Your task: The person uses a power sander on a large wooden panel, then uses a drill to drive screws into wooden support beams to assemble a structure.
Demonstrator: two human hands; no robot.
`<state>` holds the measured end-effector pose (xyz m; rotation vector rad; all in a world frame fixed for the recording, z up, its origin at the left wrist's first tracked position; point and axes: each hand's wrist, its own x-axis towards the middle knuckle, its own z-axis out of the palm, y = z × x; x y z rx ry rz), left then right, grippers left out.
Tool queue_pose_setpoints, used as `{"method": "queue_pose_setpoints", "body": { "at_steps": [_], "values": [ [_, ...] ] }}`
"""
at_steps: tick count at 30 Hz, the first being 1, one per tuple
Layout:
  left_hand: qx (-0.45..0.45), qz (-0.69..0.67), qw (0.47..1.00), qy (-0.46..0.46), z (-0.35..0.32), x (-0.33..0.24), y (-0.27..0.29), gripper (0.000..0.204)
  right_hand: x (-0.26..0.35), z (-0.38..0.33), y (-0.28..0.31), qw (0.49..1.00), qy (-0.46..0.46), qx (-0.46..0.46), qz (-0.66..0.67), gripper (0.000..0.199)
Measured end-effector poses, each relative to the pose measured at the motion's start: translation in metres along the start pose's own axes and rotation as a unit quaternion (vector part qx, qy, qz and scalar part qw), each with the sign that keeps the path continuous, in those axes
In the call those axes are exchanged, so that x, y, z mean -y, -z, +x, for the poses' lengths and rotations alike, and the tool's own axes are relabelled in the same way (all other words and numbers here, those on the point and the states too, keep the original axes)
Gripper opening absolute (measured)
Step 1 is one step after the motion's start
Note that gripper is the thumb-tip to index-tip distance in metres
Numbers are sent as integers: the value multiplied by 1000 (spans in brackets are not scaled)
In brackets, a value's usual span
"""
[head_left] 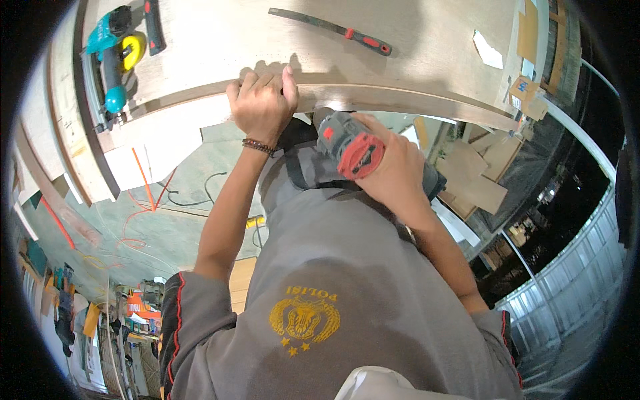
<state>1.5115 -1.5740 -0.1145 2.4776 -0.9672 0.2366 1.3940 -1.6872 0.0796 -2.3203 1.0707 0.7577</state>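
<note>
My right hand [400, 167] is wrapped around a grey and red cordless drill [340, 137], held close to my body with its front end toward the wooden edge. My left hand [264, 100] grips a long wooden strip [400, 95] along the near edge of a pale wooden panel [427, 40], with its fingers curled over the top. The drill's tip is partly hidden beneath the strip, so I cannot tell whether it touches the wood. On the panel beyond my hands lies a flat-bladed hand tool [333, 30] with a black and red handle.
At the far left lie a teal nail gun [103, 60], a yellow round object [133, 51] and a black and red handle [154, 27]. Orange cords [143, 179] trail over the floor at left. Loose board pieces [473, 173] lie below on the right.
</note>
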Motion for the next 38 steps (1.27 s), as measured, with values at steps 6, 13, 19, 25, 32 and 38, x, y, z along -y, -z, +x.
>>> {"method": "queue_pose_setpoints", "body": {
  "at_steps": [6,13,19,25,32,38],
  "values": [
    [49,-13,998,26,7,-5,9,36,-13,2,12,994,104,-3,-39,63],
    [70,-4,998,7,13,-6,16,33,-60,-22,31,969,196,-81,124,63],
    [67,-108,992,-7,20,-12,13,25,-145,-41,23,965,95,-134,203,67],
    [116,-213,970,-14,48,-68,-14,11,-226,-69,2,919,3,-236,315,68],
    [289,-313,889,-169,100,-175,-71,17,-265,-124,-51,861,-205,-278,373,76],
    [376,-328,800,-332,132,-293,-116,32,-253,-142,-90,787,-369,-287,402,74]
  ]
}}
